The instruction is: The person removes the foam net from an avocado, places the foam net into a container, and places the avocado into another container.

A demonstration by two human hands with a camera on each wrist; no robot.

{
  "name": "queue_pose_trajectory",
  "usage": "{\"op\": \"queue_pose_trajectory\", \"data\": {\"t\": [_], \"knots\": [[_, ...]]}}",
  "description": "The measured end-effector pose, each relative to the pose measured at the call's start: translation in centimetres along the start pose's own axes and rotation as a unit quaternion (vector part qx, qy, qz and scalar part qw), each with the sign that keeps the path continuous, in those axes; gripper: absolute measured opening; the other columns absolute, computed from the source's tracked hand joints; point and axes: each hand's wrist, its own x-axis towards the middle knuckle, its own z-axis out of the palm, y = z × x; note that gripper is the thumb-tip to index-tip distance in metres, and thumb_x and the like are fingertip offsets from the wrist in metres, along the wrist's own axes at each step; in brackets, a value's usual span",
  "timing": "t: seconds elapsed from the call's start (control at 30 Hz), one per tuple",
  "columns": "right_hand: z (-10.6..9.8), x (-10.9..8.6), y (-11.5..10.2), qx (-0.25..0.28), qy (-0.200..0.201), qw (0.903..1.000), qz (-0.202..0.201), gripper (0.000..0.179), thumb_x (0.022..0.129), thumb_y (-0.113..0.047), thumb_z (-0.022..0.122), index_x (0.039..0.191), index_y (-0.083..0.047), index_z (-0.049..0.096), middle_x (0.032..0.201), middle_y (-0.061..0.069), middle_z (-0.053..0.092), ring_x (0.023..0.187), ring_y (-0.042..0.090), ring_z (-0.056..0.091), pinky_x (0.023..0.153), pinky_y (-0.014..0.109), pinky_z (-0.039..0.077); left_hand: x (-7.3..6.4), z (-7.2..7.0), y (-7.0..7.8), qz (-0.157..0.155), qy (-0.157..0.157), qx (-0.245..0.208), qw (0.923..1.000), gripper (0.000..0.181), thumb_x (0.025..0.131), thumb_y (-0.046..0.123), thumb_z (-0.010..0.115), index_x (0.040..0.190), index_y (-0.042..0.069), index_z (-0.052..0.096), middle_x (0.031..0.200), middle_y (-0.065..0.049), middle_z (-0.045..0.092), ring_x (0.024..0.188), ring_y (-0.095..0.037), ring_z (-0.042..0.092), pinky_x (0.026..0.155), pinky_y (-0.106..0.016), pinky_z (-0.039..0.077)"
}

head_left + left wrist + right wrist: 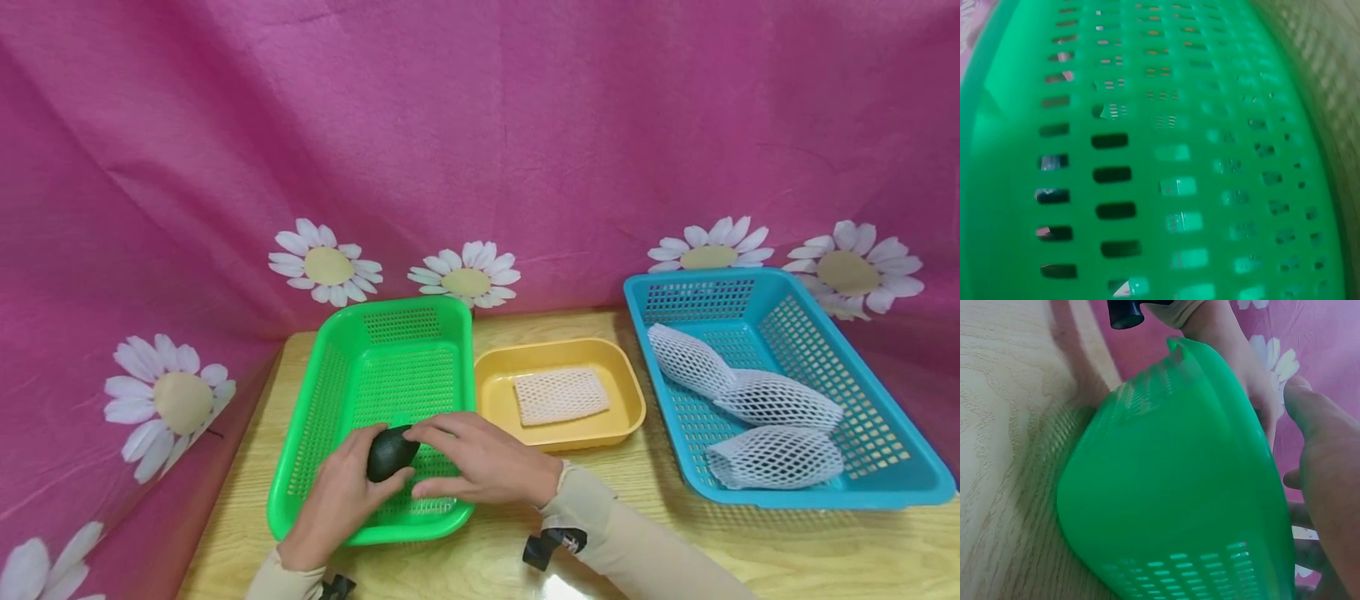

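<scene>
Over the near part of a green plastic basket [408, 371], my left hand [337, 493] holds a dark, smooth oval fruit that looks like an avocado [392, 454]. The thumb lies along its near side and the fingers curl round the far side. My right hand [487, 460] reaches in from the right, thumb and fingers spread apart, with fingertips at the fruit's upper right side. The left wrist view shows only the perforated basket wall [1147, 144]. In the right wrist view, the basket [1172, 475] hides most of the left hand, while the right hand [1329, 481] is beside the rim.
A yellow tray [495, 367] stands right of the green basket, with a flat white foam net sleeve [562, 396] in it. Farther right, a blue basket [885, 417] holds net-covered items [776, 457]. A pink flowered cloth [480, 142] hangs behind the wooden table [517, 517].
</scene>
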Motion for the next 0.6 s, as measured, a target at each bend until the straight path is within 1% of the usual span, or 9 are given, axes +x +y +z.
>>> {"op": "queue_pose_trajectory", "data": {"t": [0.13,0.4,0.6], "knots": [[0.0,0.1,0.0,0.001,-0.006,1.0,0.005,0.068,0.097,-0.063,0.058,0.147,-0.017,0.053,0.142,-0.002,0.063,0.132,0.018,0.06,0.114,0.035,0.048,0.1,-0.1,-0.5,-0.012,-0.001,0.002,0.9999,0.07,0.082,0.033,0.088,0.135,-0.002,0.06,0.124,-0.021,0.07,0.098,-0.03,0.074,0.074,-0.042,0.06],[0.3,0.4,0.0,-0.013,-0.004,0.9999,-0.006,0.067,0.096,-0.062,0.06,0.145,-0.017,0.055,0.139,-0.001,0.064,0.13,0.017,0.061,0.114,0.034,0.048,0.3,-0.3,-1.2,-0.022,-0.005,0.008,0.9997,0.069,0.083,0.033,0.087,0.135,-0.003,0.06,0.125,-0.023,0.07,0.102,-0.034,0.073,0.076,-0.048,0.06],[0.3,0.8,-0.2,-0.012,-0.02,0.9997,-0.005,0.065,0.097,-0.061,0.059,0.145,-0.017,0.056,0.14,-0.001,0.064,0.132,0.017,0.06,0.115,0.034,0.048,0.3,-0.4,-1.6,-0.034,-0.011,0.016,0.9992,0.07,0.083,0.033,0.087,0.136,-0.004,0.06,0.126,-0.024,0.07,0.103,-0.035,0.072,0.078,-0.049,0.059]]}}
